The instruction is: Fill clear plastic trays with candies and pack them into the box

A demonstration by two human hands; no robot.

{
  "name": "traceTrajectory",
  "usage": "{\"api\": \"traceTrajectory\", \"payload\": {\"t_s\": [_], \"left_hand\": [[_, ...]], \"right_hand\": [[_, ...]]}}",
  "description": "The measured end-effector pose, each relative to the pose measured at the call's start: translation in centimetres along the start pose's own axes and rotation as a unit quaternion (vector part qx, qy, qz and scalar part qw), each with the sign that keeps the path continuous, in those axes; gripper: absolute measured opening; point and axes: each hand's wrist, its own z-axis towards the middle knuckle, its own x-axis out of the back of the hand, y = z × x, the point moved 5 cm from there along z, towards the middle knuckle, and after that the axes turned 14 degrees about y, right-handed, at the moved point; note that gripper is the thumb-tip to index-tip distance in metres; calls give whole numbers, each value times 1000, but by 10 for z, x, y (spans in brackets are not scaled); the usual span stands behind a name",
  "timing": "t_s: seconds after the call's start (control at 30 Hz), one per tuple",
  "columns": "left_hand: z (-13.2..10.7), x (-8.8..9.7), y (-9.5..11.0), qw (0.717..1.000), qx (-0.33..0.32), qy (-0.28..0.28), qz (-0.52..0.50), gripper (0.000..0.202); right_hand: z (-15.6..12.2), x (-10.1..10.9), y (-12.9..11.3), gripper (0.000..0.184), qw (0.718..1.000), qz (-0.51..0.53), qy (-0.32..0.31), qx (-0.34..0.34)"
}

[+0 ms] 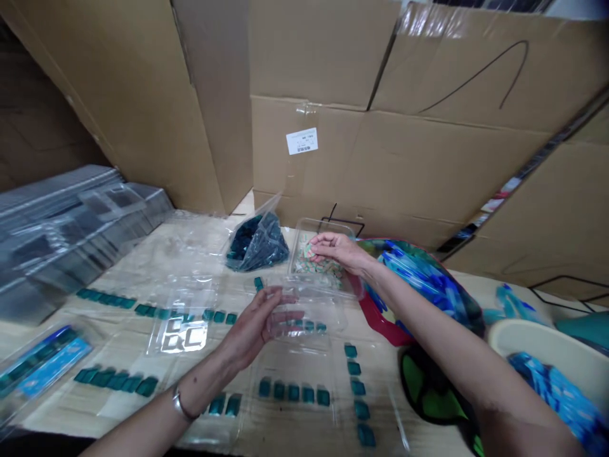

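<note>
Over the bench (52, 346), your left grip (259, 324) stands open against a clear lid (323, 314), nearest you; farther off, your right grip (335, 249) curls above a clear tray (314, 223) of coloured pieces (316, 270), its hold unclear.

The clamshell box (309, 317) is clear glossy plastic, the teal tiles (294, 392) smooth and shiny, the cardboard cartons (404, 171) matt brown.

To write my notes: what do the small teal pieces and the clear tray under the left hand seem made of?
The clear tray looks like thin moulded plastic, glossy and see-through, with formed edges. The small teal pieces look glossy, perhaps glass or plastic; the shine cannot settle which.
</note>
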Motion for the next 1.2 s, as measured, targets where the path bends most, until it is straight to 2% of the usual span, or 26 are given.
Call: {"api": "traceTrajectory", "payload": {"t_s": [0.17, 0.3, 0.43, 0.53, 0.6, 0.73, 0.83, 0.9, 1.0, 1.2], "left_hand": [[0, -6, 0, 1000, -10, -2, -6, 26], [-9, -4, -6, 999, 5, -30, 17, 27], [-22, 10, -15, 998, 30, -35, 44, 29], [-31, 23, -19, 997, 46, -23, 54, 31], [-35, 31, -20, 997, 55, -15, 58, 32], [-37, 42, -20, 996, 68, -2, 61, 32], [-37, 44, -19, 996, 74, -3, 57, 31], [-37, 43, -19, 995, 76, -6, 59, 31], [-36, 42, -19, 995, 78, -9, 65, 32], [-31, 41, -18, 995, 66, -9, 69, 32]], "right_hand": [[7, -2, 17, 25, 999, -15, 17, -28], [8, -16, 47, 21, 992, -82, -35, -89], [6, -27, 64, 15, 979, -160, -87, -89], [4, -28, 67, 14, 959, -249, -115, -67], [4, -27, 66, 14, 954, -269, -115, -67], [7, -22, 70, 17, 970, -181, -81, -143], [5, -24, 76, 18, 962, -146, -117, -199], [3, -26, 78, 17, 955, -162, -148, -199], [5, -26, 78, 18, 959, -159, -139, -188], [11, -19, 72, 25, 976, -10, -129, -177]]}}
